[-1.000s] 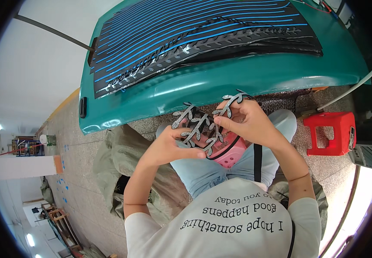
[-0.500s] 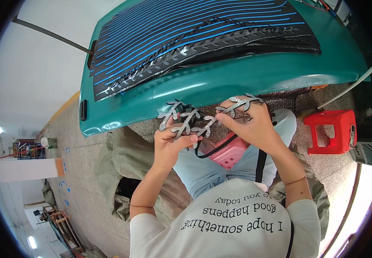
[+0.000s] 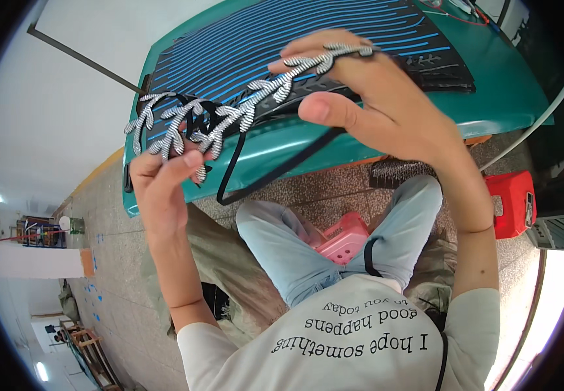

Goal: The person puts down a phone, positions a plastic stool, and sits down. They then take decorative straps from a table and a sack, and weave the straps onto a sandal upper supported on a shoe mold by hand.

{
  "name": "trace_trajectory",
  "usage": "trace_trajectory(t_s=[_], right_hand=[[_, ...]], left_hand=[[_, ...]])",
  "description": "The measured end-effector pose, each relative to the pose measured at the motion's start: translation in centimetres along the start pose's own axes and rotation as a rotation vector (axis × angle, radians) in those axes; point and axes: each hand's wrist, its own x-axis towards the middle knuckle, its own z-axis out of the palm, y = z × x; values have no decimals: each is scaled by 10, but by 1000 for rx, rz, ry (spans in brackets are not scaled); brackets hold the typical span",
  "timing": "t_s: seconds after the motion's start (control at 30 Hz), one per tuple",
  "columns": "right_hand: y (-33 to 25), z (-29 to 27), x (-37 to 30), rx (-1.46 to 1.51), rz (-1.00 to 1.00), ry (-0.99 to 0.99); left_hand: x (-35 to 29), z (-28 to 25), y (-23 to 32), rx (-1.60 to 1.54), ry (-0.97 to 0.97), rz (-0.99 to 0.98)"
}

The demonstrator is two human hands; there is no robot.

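A leafy trim strip [image 3: 270, 85], silver with ridged leaves and black edging, stretches between my two hands above the table's near edge. My left hand [image 3: 164, 186] pinches a bunched, looped part of it between thumb and fingers. Several leaf sprigs stick up over that hand. At the upper right my right hand [image 3: 386, 98] has its thumb and fingers spread apart. The strip's far end lies across the back of its fingers. A black band [image 3: 282, 171] hangs in a loop from the bunch and passes up behind my right hand.
A green-covered table [image 3: 510, 104] carries black sheets [image 3: 197, 58] with blue lines and leaf shapes. Red and black wires [image 3: 451, 10] lie at its far right. A pink plastic thing [image 3: 344, 238] is between my legs. A red stool [image 3: 513, 205] stands right, grey-green cloth [image 3: 230, 247] lies left.
Both hands have moved up and apart, toward the table. The trim now spans between them. My right hand has opened from its pinch on the strip.
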Motion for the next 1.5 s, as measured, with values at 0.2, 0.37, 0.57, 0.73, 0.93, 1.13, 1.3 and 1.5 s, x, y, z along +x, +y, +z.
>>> trace_trajectory(t_s=[0.2,0.37,0.57,0.73,0.93,1.13,1.3,1.5], right_hand=[[4,54,-54,-328,207,180],[30,125,-105,-344,389,-163],[5,218,-164,544,666,-259],[-40,240,-177,1840,1036,116],[-27,231,-164,2040,1015,520],[-30,207,-144,1567,1101,556],[-37,181,-135,1123,675,563],[-42,179,-122,1190,683,711]], left_hand=[[-40,1,-37,174,-281,-113],[-57,-1,-82,75,-269,-413],[-74,2,-116,-9,-265,-595],[-90,3,-127,-46,-252,-675],[-114,6,-151,48,-290,-557],[-125,11,-151,357,-320,-216],[-133,13,-147,324,-217,-357],[-131,10,-146,452,-246,29]])
